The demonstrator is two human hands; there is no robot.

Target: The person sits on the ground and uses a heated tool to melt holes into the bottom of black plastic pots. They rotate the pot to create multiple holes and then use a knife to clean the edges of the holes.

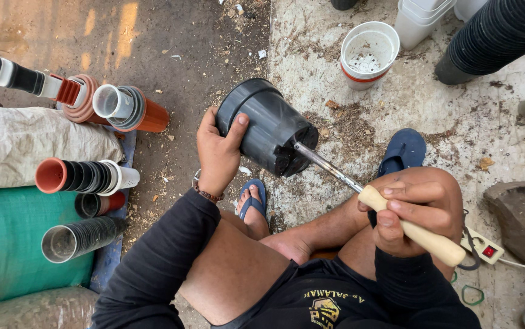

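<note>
My left hand (216,152) grips the rim of a black plastic pot (268,125), which lies tilted on its side with its base facing me. My right hand (408,210) is closed around the pale wooden handle of a soldering iron (418,231). The iron's metal rod (326,164) runs up and left, and its tip touches the base of the pot. I sit on the ground with bare knees and blue sandals (404,149).
Stacks of black, orange and white pots (85,176) lie on their sides at the left beside grey and green sacks (6,231). A white pot with an orange band (367,53) and a long black pot stack (494,36) stand ahead. A power strip (485,250) lies at the right.
</note>
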